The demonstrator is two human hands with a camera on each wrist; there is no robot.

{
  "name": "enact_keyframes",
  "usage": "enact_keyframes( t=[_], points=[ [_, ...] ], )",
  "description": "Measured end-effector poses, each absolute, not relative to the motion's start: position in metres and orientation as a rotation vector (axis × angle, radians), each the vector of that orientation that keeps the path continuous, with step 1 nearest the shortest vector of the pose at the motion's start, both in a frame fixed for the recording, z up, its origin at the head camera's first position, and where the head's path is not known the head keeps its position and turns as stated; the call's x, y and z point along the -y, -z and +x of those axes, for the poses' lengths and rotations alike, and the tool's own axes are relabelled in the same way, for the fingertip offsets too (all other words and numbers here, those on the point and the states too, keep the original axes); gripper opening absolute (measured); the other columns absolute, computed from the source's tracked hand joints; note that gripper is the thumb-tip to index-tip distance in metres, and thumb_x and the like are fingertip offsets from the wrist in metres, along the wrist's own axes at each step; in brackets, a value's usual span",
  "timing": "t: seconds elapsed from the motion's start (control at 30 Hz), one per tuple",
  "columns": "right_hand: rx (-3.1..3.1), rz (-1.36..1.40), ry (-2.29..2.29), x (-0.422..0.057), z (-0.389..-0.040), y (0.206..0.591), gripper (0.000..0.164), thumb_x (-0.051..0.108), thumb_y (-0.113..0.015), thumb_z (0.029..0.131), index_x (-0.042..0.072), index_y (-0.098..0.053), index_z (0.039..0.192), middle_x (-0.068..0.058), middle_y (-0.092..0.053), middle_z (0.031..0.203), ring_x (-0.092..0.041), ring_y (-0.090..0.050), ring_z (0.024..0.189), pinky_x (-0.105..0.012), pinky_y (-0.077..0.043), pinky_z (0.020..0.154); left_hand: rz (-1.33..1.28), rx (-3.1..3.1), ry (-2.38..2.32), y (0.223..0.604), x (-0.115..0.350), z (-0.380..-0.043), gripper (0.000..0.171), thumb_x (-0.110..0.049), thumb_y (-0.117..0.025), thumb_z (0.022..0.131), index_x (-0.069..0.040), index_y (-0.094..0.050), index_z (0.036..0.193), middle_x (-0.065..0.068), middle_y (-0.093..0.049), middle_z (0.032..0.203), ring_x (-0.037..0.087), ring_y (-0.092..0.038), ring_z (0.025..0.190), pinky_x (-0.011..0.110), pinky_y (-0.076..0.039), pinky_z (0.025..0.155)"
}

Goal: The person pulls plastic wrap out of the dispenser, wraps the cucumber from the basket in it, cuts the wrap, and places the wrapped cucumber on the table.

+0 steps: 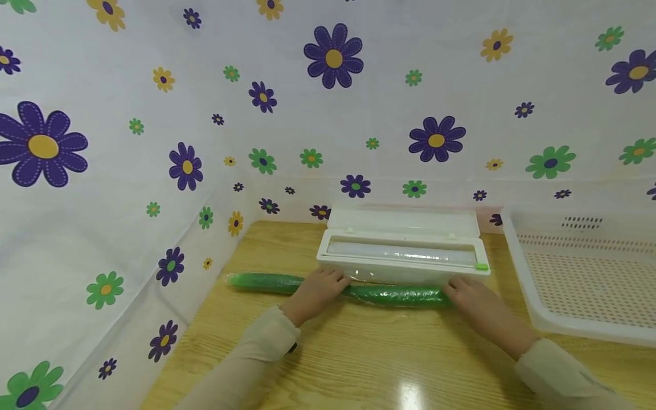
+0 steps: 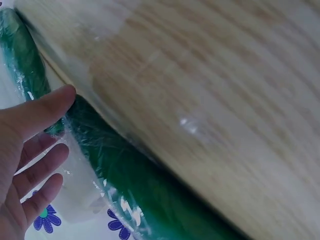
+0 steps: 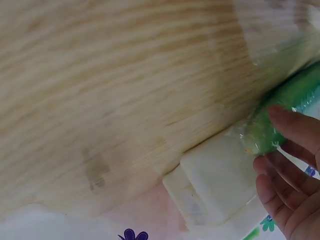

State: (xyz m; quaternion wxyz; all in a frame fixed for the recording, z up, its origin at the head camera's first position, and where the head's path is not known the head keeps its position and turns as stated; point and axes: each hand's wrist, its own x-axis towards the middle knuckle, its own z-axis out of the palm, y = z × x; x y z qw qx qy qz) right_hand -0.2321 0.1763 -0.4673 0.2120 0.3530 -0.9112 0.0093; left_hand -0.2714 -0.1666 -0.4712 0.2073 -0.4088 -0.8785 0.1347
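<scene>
A long green cucumber in clear cling film lies across the table, in front of a white cling film dispenser. My left hand holds it partway along, thumb on one side and fingers on the other. That hand hides the middle, so I cannot tell whether the left length is a second cucumber. My right hand grips the right end; in the right wrist view the thumb and fingers sit around the cucumber's tip. Loose film shows around the green skin in the left wrist view.
The dispenser's lid stands raised at the back, with a film roll inside and a green slider at its right. A white perforated basket stands at the right. Flower-printed sheeting borders the table's back and left.
</scene>
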Motion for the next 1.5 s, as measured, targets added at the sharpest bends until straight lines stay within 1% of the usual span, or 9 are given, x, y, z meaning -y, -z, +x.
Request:
enact_keyframes(
  t=[0.1,0.23,0.5,0.57,0.73,0.87,1.17,1.33,1.5],
  points=[
    [2.533,1.003,0.03,-0.175,-0.235,0.469,0.04,-0.011,-0.077,0.063,-0.001,-0.061,0.099,-0.015,-0.062,0.095,-0.028,-0.062,0.088,-0.039,-0.055,0.078,-1.104,2.426,-0.385,0.472,0.167,-0.271,0.018,-0.015,-0.071,0.082,-0.015,-0.064,0.099,-0.003,-0.067,0.094,0.011,-0.063,0.086,0.026,-0.053,0.074],
    [2.512,1.01,0.043,-0.175,-0.237,0.472,0.042,-0.013,-0.076,0.063,0.0,-0.06,0.099,-0.016,-0.062,0.097,-0.029,-0.062,0.09,-0.039,-0.055,0.079,-1.106,2.403,-0.339,0.471,0.167,-0.268,0.015,-0.011,-0.07,0.082,-0.014,-0.066,0.096,-0.003,-0.067,0.091,0.01,-0.063,0.083,0.025,-0.052,0.071],
    [2.426,1.004,0.054,-0.179,-0.232,0.475,0.046,-0.014,-0.076,0.059,0.001,-0.057,0.098,-0.014,-0.059,0.091,-0.028,-0.06,0.084,-0.038,-0.055,0.073,-1.111,2.366,-0.258,0.47,0.166,-0.259,0.017,-0.009,-0.07,0.081,-0.017,-0.067,0.095,-0.005,-0.067,0.094,0.01,-0.062,0.091,0.027,-0.051,0.083],
    [2.44,0.994,0.035,-0.181,-0.227,0.475,0.047,-0.013,-0.076,0.06,0.002,-0.056,0.1,-0.013,-0.058,0.091,-0.026,-0.059,0.083,-0.037,-0.054,0.072,-1.102,2.385,-0.207,0.47,0.165,-0.254,0.016,-0.008,-0.07,0.08,-0.018,-0.067,0.092,-0.005,-0.066,0.091,0.011,-0.061,0.088,0.027,-0.051,0.079],
    [2.43,0.955,-0.034,-0.188,-0.212,0.475,0.04,-0.011,-0.076,0.061,0.001,-0.056,0.094,-0.009,-0.054,0.084,-0.022,-0.054,0.076,-0.034,-0.05,0.064,-1.112,2.491,-0.069,0.469,0.161,-0.238,0.019,-0.011,-0.075,0.077,-0.018,-0.067,0.094,-0.004,-0.062,0.084,0.01,-0.058,0.076,0.024,-0.05,0.066],
    [2.42,0.951,-0.037,-0.195,-0.202,0.477,0.031,-0.006,-0.073,0.064,0.003,-0.057,0.089,-0.007,-0.051,0.082,-0.019,-0.051,0.073,-0.032,-0.047,0.058,-1.16,2.569,-0.033,0.467,0.156,-0.227,0.021,-0.017,-0.075,0.078,-0.017,-0.066,0.097,-0.004,-0.062,0.087,0.009,-0.059,0.077,0.023,-0.051,0.07],
    [2.467,0.993,0.008,-0.207,-0.181,0.478,0.044,0.001,-0.083,0.054,0.008,-0.059,0.09,-0.003,-0.051,0.085,-0.016,-0.052,0.071,-0.026,-0.041,0.051,-1.35,2.715,-0.06,0.461,0.153,-0.21,0.028,-0.032,-0.076,0.078,-0.02,-0.066,0.101,-0.008,-0.066,0.09,0.005,-0.061,0.078,0.021,-0.051,0.072],
    [2.543,1.021,-0.006,-0.208,-0.173,0.476,0.051,0.008,-0.087,0.052,0.008,-0.06,0.095,-0.002,-0.051,0.089,-0.015,-0.053,0.076,-0.028,-0.045,0.055,-1.36,2.814,-0.041,0.462,0.153,-0.211,0.026,-0.029,-0.072,0.082,-0.019,-0.067,0.105,-0.008,-0.068,0.096,0.005,-0.063,0.084,0.021,-0.052,0.076],
    [2.564,1.012,-0.042,-0.208,-0.17,0.476,0.048,0.013,-0.083,0.059,0.008,-0.063,0.103,0.001,-0.05,0.09,-0.013,-0.051,0.078,-0.028,-0.046,0.059,-1.326,2.864,0.009,0.467,0.152,-0.212,0.024,-0.025,-0.069,0.085,-0.018,-0.067,0.107,-0.006,-0.07,0.1,0.006,-0.065,0.089,0.022,-0.052,0.08]
  ],
)
